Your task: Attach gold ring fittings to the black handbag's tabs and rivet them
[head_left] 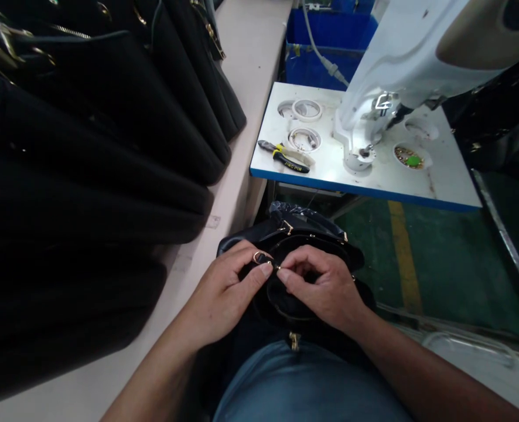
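Nearest, on the lap: a black bag [294, 246]. Left hand [224, 290] and right hand [325, 290] both resting on it, fingertips meeting at a gold ring [259, 256] of the bag's hardware, each pinched shut on it. To the left, a row of black bags [88, 164] stacked along a long table [251, 88]. Farther off, a white table [374, 176] carrying pliers [286, 158], small dishes of parts [411, 157] and a white press [395, 70].

Two hands, left [224, 290] and right [325, 287], work one black bag [294, 234]. One pair of pliers [284, 157] lies on the white counter [444, 181], which has four round recesses [304, 139].
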`<action>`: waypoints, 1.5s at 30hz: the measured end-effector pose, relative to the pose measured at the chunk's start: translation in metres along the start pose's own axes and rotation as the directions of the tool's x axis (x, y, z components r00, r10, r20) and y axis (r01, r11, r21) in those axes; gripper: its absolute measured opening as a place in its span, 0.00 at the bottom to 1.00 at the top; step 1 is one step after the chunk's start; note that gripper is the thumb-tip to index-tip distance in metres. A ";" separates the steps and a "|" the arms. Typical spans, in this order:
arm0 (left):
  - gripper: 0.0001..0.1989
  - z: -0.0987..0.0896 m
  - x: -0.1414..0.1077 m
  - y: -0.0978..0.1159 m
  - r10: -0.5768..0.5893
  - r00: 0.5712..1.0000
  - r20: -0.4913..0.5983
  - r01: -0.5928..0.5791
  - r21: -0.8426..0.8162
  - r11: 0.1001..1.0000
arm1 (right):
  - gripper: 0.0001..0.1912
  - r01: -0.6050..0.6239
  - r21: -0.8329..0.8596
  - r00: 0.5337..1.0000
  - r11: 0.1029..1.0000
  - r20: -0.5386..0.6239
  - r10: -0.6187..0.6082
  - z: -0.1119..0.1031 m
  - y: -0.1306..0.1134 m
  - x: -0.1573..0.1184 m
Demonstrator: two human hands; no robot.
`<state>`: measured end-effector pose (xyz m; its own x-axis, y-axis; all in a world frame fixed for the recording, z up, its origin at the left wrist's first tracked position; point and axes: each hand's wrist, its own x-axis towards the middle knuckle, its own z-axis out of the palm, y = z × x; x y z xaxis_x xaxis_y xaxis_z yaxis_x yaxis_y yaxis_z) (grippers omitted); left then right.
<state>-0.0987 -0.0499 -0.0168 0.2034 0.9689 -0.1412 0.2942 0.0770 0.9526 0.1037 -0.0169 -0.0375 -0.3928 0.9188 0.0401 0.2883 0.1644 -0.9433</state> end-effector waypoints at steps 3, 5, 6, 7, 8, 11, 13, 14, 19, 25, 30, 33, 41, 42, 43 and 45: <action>0.13 -0.001 0.000 0.000 -0.008 1.000 0.011 0.008 -0.005 1.000 | 0.01 0.020 0.015 1.000 1.000 -0.023 -0.020 0.002 0.001 -0.001; 0.13 -0.001 0.000 0.001 -0.015 1.000 0.014 0.015 -0.003 1.000 | 0.01 0.050 -0.025 0.998 0.998 -0.035 -0.051 0.001 0.002 -0.002; 0.13 -0.001 0.000 0.001 -0.018 1.000 0.018 0.018 -0.001 1.000 | 0.02 0.075 -0.055 0.996 0.996 -0.040 -0.077 0.000 0.002 -0.003; 0.13 -0.001 0.000 0.002 -0.020 1.000 0.023 0.020 0.001 1.000 | 0.02 0.106 -0.086 0.993 0.991 -0.046 -0.110 -0.001 0.002 -0.003; 0.13 0.000 0.001 0.002 -0.023 0.999 0.027 0.023 0.004 1.000 | 0.02 0.136 -0.115 0.988 0.984 -0.052 -0.143 -0.001 0.002 -0.004; 0.14 0.000 0.002 0.002 -0.034 0.999 0.031 0.034 0.004 0.999 | 0.02 0.178 -0.155 0.979 0.972 -0.066 -0.190 -0.002 0.003 -0.006; 0.14 0.000 0.003 0.001 -0.041 0.999 0.025 0.041 -0.001 0.999 | 0.03 0.161 -0.151 0.983 0.975 -0.064 -0.172 -0.002 0.003 -0.006; 0.14 0.001 0.003 0.002 -0.045 0.999 0.023 0.046 -0.003 0.999 | 0.03 0.151 -0.145 0.985 0.978 -0.057 -0.161 -0.002 0.003 -0.006; 0.15 0.002 0.004 0.002 -0.057 0.998 0.012 0.056 0.014 0.998 | 0.02 0.167 -0.112 0.984 0.980 -0.037 -0.172 -0.003 0.001 -0.005; 0.15 0.005 0.003 0.000 -0.060 0.998 -0.020 0.061 0.014 0.998 | 0.04 0.203 -0.185 0.976 0.962 -0.044 -0.214 0.001 0.001 -0.006; 0.14 0.005 0.003 -0.001 -0.065 0.998 -0.012 0.065 -0.017 0.998 | 0.03 0.183 -0.136 0.982 0.974 -0.021 -0.188 -0.002 0.004 -0.005; 0.14 0.004 0.002 0.000 -0.051 0.999 -0.010 0.050 -0.018 0.999 | 0.02 0.124 -0.062 0.992 0.990 0.006 -0.124 -0.004 0.006 -0.002; 0.12 0.008 0.000 0.000 0.002 0.999 -0.054 -0.001 0.032 0.999 | 0.04 -0.221 0.247 0.972 0.944 0.138 0.192 -0.006 0.005 0.005; 0.12 0.008 0.000 0.000 0.003 0.998 -0.056 0.000 0.042 0.999 | 0.04 -0.242 0.256 0.966 0.936 0.158 0.207 -0.007 0.005 0.006; 0.13 0.008 0.000 0.000 0.002 0.998 -0.055 0.001 0.049 0.999 | 0.04 -0.254 0.264 0.962 0.930 0.170 0.215 -0.007 0.006 0.007; 0.13 0.008 0.000 -0.001 -0.003 0.999 -0.052 0.006 0.057 0.998 | 0.04 -0.255 0.275 0.962 0.927 0.172 0.214 -0.007 0.007 0.007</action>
<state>-0.0914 -0.0521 -0.0198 0.1534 0.9797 -0.1294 0.3481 0.0690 0.9349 0.1089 -0.0070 -0.0421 -0.4659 0.8571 -0.2195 0.1268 -0.1809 -0.9753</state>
